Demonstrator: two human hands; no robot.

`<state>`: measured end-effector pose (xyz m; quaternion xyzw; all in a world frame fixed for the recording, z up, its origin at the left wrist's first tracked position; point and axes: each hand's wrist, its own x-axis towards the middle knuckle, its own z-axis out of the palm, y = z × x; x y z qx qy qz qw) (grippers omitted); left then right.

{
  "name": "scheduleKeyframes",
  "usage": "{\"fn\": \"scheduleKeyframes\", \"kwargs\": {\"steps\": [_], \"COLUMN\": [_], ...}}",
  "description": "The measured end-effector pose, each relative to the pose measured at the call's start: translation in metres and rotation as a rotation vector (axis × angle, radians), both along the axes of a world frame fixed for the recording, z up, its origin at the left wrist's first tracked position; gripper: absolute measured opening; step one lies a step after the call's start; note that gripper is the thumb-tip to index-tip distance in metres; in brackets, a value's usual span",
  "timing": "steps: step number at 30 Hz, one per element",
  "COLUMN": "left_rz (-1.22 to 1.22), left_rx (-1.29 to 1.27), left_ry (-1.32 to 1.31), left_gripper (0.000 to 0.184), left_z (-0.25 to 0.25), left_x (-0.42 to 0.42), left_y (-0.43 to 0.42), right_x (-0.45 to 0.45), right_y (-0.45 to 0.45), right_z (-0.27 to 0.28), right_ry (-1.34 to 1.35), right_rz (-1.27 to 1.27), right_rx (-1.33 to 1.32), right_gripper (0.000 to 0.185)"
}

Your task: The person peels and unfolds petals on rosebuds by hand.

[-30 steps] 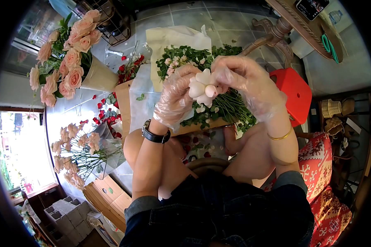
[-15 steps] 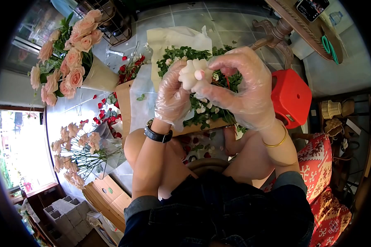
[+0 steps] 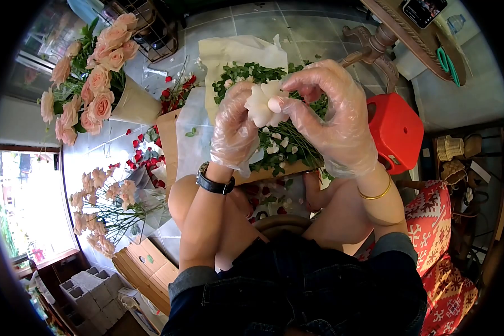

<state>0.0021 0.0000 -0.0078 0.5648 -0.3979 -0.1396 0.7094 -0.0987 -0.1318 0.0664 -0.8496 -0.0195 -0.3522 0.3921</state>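
In front of me, above the greenery, is a white flower-shaped piece (image 3: 257,106) with rounded petals. My left hand (image 3: 232,131), in a clear plastic glove, is closed around its left side. My right hand (image 3: 341,123), gloved the same way, has its thumb pressed near the piece's middle. The index fingertip lies at the upper right edge, and the other fingers curl behind. Below both hands, leafy green stems with small pale blooms (image 3: 280,147) lie on paper (image 3: 213,56). The thumb covers the middle of the piece.
Pink roses (image 3: 101,84) stand in a pale vase at upper left, with more peach roses (image 3: 98,196) lower down. Red petals (image 3: 145,162) litter the floor. A red stool (image 3: 395,131) stands at right, below a wooden table (image 3: 414,33) with a phone.
My right thumb has moved up and left onto the middle of the white piece, covering the pink spot seen there before. The left hand has hardly moved.
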Motion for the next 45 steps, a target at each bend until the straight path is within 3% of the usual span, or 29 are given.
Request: {"fn": "scheduleKeyframes", "kwargs": {"steps": [12, 15, 17, 19, 21, 24, 28, 33, 37, 39, 43, 45], "left_rz": [0.002, -0.062, -0.101, -0.140, 0.041, 0.090, 0.117, 0.135, 0.163, 0.084, 0.003, -0.073], "left_rx": [-0.110, -0.103, -0.156, -0.209, -0.082, -0.021, -0.128, 0.013, 0.048, -0.082, 0.010, -0.162], "left_ry": [-0.002, 0.076, 0.069, 0.062, -0.261, -0.402, -0.391, -0.430, -0.508, -0.411, -0.168, 0.069], "left_gripper": [0.030, 0.029, 0.028, 0.027, 0.030, 0.029, 0.025, 0.025, 0.028, 0.032, 0.022, 0.027], "left_z": [-0.006, -0.003, -0.004, -0.005, -0.003, 0.002, 0.000, 0.000, -0.003, -0.010, -0.011, -0.011], "left_x": [0.001, 0.000, 0.000, 0.002, 0.005, 0.006, 0.006, 0.007, 0.009, 0.011, 0.006, 0.002], "left_y": [0.000, 0.002, 0.001, -0.001, -0.001, -0.001, -0.003, 0.000, 0.000, -0.001, 0.002, 0.000], "right_x": [0.000, 0.001, 0.000, -0.001, 0.000, 0.001, 0.000, 0.000, 0.001, 0.001, -0.001, -0.001], "right_y": [-0.006, -0.008, -0.005, -0.006, -0.006, -0.007, -0.008, -0.017, -0.021, -0.021, -0.021, -0.019], "right_z": [-0.004, -0.008, -0.008, -0.009, -0.010, -0.010, -0.006, -0.010, -0.014, -0.014, -0.016, -0.014], "right_ry": [0.017, 0.052, 0.147, 0.170, 0.192, 0.190, 0.271, 0.303, 0.371, 0.404, 0.460, 0.453], "right_rz": [0.098, 0.200, 0.280, 0.260, 0.239, 0.192, 0.196, 0.253, 0.390, 0.438, 0.457, 0.423], "right_rx": [0.010, 0.236, 0.609, 0.618, 0.627, 0.477, 0.430, 0.405, 0.628, 0.709, 0.891, 0.925], "right_gripper": [0.014, 0.013, 0.012, 0.011, 0.011, 0.010, 0.009, 0.009, 0.011, 0.013, 0.020, 0.023]}}
